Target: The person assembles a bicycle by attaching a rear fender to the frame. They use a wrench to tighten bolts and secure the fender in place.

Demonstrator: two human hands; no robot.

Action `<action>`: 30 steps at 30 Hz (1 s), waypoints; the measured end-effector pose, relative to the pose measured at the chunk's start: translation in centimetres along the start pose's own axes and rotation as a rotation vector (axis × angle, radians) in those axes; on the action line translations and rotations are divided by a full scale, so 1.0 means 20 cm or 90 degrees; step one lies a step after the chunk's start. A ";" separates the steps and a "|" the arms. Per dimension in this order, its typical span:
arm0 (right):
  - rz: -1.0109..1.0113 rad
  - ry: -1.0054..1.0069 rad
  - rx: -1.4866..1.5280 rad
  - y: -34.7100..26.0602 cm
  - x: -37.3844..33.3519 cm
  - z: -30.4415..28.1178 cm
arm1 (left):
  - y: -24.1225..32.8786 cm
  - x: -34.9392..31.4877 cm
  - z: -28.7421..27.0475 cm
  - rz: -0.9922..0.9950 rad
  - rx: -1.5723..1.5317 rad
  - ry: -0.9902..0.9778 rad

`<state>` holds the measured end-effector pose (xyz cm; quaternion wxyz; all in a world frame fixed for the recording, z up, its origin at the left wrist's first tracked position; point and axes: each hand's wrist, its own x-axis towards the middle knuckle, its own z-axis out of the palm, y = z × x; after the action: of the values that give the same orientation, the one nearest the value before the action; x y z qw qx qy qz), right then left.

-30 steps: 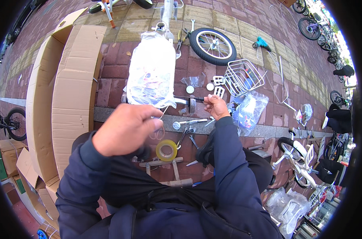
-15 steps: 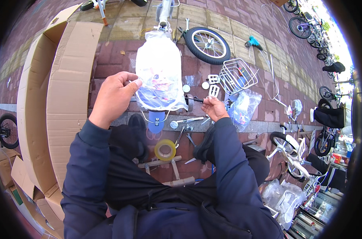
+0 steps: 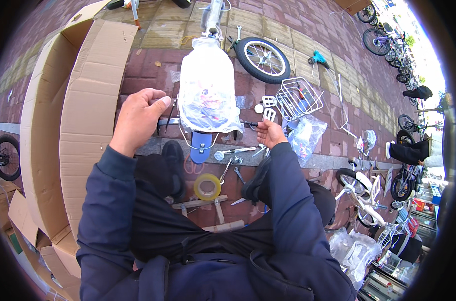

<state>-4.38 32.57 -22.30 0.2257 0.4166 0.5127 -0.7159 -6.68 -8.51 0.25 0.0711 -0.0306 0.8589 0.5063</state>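
The left hand (image 3: 137, 120) is curled into a loose fist around the left end of a thin metal bar (image 3: 168, 121), thumb on top. The right hand (image 3: 269, 133) pinches the dark right end of the same bar between its fingers. The bar runs across under a bike part (image 3: 208, 93) wrapped in a shiny, crinkly clear bag; it sits between the two hands, over the red brick ground (image 3: 147, 65). A flat blue piece (image 3: 201, 147) with a round end hangs down just below the bag. Near the feet lies a yellow tape roll (image 3: 207, 186), round like a ring. To the left lies a big, flat brown box (image 3: 72, 115) made of cardboard. Behind the right hand are a white wire basket (image 3: 299, 98), a black rubber wheel (image 3: 262, 59) with thin spokes, and white pedals (image 3: 269, 107).
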 end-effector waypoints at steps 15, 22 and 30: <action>0.000 0.050 -0.183 -0.01 0.10 -0.02 | -0.01 0.05 0.05 -0.006 0.075 -0.043; -0.132 0.022 0.149 0.03 0.08 0.06 | 0.00 0.04 0.06 0.000 0.090 -0.036; -0.073 -0.019 0.111 0.00 0.04 0.07 | 0.01 0.04 0.06 0.021 0.095 -0.016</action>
<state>-5.24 31.41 -22.83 0.1552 0.3943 0.4683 -0.7754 -7.43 -7.32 -0.23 0.0758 -0.0045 0.8937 0.4423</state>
